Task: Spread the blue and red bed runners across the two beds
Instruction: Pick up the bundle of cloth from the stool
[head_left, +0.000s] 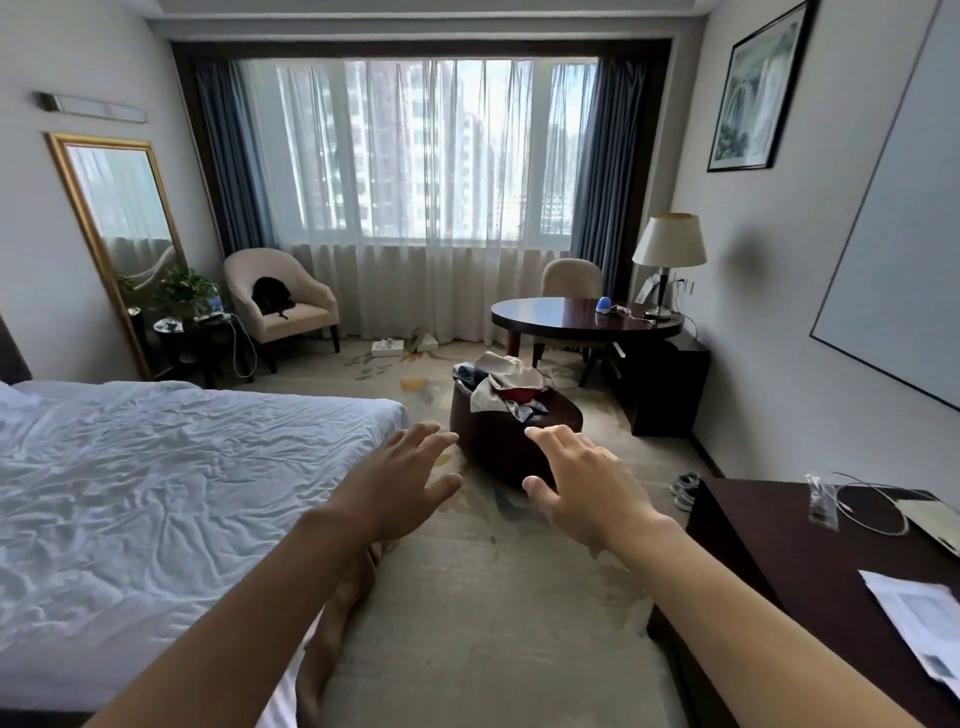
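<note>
Beyond bed (156, 493), heaped cloth (501, 387) on dark ottoman (498, 436), runners indistinguishable; left hand (400, 480), right hand (582, 483) outstretched, fingers spread, empty; paper (919, 618) print illegible

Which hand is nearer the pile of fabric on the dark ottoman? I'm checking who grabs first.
Right, slightly. The right hand hovers open over the ottoman's near edge, just below the fabric pile; the left hand hovers open further left, beside the bed corner.

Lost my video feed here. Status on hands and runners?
Left hand and right hand open, empty. Runners in heap on dark stool ahead. Bed bare. Path clear.
</note>
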